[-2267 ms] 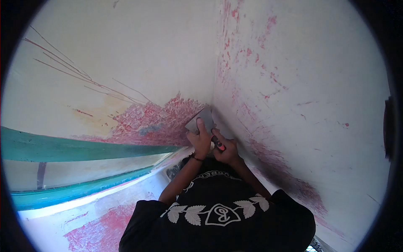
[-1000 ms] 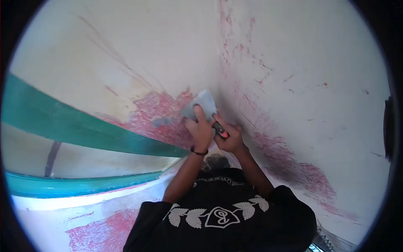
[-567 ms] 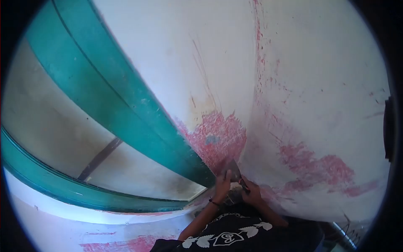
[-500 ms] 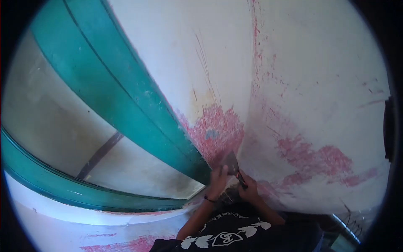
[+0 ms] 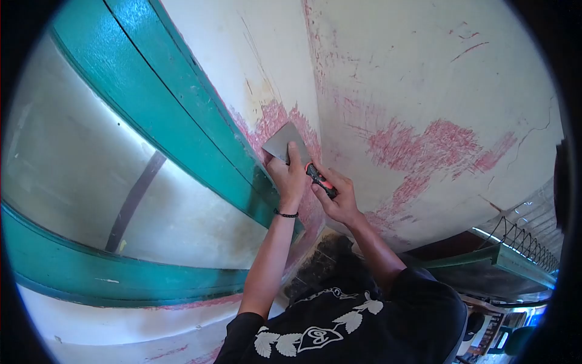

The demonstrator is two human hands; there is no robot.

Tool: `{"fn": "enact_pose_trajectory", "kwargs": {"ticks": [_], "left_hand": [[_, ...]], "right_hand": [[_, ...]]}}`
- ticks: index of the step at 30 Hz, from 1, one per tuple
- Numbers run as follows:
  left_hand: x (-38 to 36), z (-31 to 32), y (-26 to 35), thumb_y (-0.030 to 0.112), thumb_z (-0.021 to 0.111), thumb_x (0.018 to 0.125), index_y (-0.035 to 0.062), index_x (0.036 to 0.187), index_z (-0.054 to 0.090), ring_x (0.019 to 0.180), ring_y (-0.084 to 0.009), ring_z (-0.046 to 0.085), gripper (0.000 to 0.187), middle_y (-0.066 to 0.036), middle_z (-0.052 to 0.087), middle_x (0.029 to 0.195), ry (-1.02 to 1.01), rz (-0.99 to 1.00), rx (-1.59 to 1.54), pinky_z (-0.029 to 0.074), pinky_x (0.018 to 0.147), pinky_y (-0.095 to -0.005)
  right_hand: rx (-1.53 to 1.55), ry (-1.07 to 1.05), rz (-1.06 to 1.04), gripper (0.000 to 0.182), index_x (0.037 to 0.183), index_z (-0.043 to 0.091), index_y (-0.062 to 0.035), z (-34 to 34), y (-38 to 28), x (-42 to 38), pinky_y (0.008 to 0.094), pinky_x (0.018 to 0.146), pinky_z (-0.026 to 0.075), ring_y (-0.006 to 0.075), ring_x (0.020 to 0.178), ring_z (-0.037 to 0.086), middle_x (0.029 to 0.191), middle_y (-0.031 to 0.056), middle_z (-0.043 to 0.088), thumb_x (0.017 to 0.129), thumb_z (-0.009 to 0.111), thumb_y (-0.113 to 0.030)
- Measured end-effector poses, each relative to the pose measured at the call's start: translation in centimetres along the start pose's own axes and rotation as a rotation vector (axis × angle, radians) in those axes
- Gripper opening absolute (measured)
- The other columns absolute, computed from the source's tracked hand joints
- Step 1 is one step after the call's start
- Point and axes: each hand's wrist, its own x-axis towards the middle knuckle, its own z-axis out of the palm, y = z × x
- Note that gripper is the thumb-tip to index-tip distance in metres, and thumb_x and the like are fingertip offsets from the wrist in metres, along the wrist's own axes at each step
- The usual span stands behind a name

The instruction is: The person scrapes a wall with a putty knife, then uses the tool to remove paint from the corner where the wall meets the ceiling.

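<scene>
A putty knife with a wide metal blade [image 5: 284,143] lies against the red, scraped patch [image 5: 273,115] of the white wall near the corner. My right hand [image 5: 338,195] is wrapped round its black and red handle [image 5: 321,181]. On the blade's face rest the fingers of my left hand [image 5: 290,173], pressing it near the handle; a dark bracelet circles that wrist. The blade's edge points up and to the left.
A green frame [image 5: 182,133] with pale panels runs diagonally at the left. The right wall [image 5: 436,73] carries another red patch [image 5: 424,148]. At the lower right are a green-edged ledge [image 5: 497,261], coiled wire [image 5: 524,246] and furniture beyond.
The view has shifted, showing more of my arms and the lower right. Both hands and the putty knife appear higher, and the blade now covers part of the red patch.
</scene>
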Motion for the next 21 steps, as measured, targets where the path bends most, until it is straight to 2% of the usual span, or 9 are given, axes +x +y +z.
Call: {"fn": "enact_pose_trajectory", "kwargs": {"ticks": [3, 6, 9, 12, 15, 18, 21], "left_hand": [[0.3, 0.6, -0.6, 0.022, 0.051, 0.102, -0.0146, 0.104, 0.06, 0.073, -0.0196, 0.067, 0.038, -0.018, 0.071, 0.09, 0.039, -0.041, -0.038, 0.054, 0.064, -0.0304], [0.4, 1.6, -1.8, 0.025, 0.056, 0.099, -0.0133, 0.09, 0.065, 0.066, -0.0183, 0.066, 0.04, -0.014, 0.07, 0.075, 0.145, -0.08, -0.122, 0.051, 0.06, -0.0348], [0.0, 2.7, 1.7, 0.024, 0.049, 0.103, -0.0138, 0.11, 0.058, 0.069, -0.0212, 0.068, 0.039, -0.021, 0.07, 0.094, 0.145, -0.169, -0.223, 0.055, 0.061, -0.0311], [0.1, 3.4, 1.4, 0.024, 0.048, 0.103, -0.0133, 0.111, 0.057, 0.063, -0.0214, 0.067, 0.039, -0.022, 0.07, 0.094, 0.205, -0.207, -0.225, 0.055, 0.055, -0.0316], [0.3, 4.0, 2.5, 0.024, 0.047, 0.103, -0.0135, 0.112, 0.055, 0.057, -0.0217, 0.065, 0.039, -0.023, 0.07, 0.093, 0.207, -0.134, -0.276, 0.053, 0.05, -0.0312], [0.5, 4.7, 2.8, 0.025, 0.051, 0.102, -0.0118, 0.095, 0.064, 0.058, -0.0179, 0.064, 0.039, -0.017, 0.07, 0.079, 0.313, -0.128, -0.208, 0.052, 0.053, -0.0306], [0.5, 4.9, 3.8, 0.024, 0.052, 0.102, -0.01, 0.097, 0.062, 0.057, -0.0185, 0.065, 0.036, -0.018, 0.071, 0.081, 0.302, -0.173, -0.302, 0.053, 0.051, -0.0304]], "right_hand": [[0.033, -0.009, -0.048, 0.049, 0.133, 0.057, -0.0015, -0.3, 1.4, 0.9, 0.0315, 0.065, 0.045, 0.0214, 0.068, 0.059, 0.082, 0.014, 0.062, 0.086, 0.068, -0.009], [0.077, -0.036, -0.12, 0.053, 0.133, 0.058, -0.0014, -0.8, 3.0, 1.7, 0.0327, 0.062, 0.046, 0.0236, 0.064, 0.058, 0.078, 0.0146, 0.061, 0.081, 0.067, -0.005], [0.093, -0.077, -0.153, 0.055, 0.132, 0.058, 0.0004, -1.5, 3.6, 3.2, 0.0334, 0.061, 0.048, 0.0258, 0.061, 0.059, 0.077, 0.0158, 0.063, 0.078, 0.066, -0.003], [0.132, -0.096, -0.146, 0.054, 0.131, 0.059, 0.0021, -2.1, 3.1, 3.5, 0.0335, 0.059, 0.049, 0.0262, 0.059, 0.06, 0.077, 0.0166, 0.064, 0.077, 0.065, -0.002], [0.154, -0.138, -0.096, 0.054, 0.13, 0.06, 0.0026, -2.8, 2.9, 4.5, 0.0338, 0.058, 0.051, 0.0263, 0.059, 0.061, 0.078, 0.0171, 0.065, 0.076, 0.065, -0.001], [0.169, -0.145, -0.087, 0.054, 0.129, 0.06, 0.0034, -3.2, 2.9, 4.6, 0.0343, 0.058, 0.052, 0.0262, 0.059, 0.061, 0.079, 0.0168, 0.065, 0.075, 0.064, 0.0], [0.154, -0.128, -0.124, 0.055, 0.13, 0.059, 0.0046, -2.7, 2.9, 4.7, 0.0352, 0.059, 0.053, 0.0276, 0.061, 0.063, 0.083, 0.0181, 0.066, 0.075, 0.065, 0.0]]}}
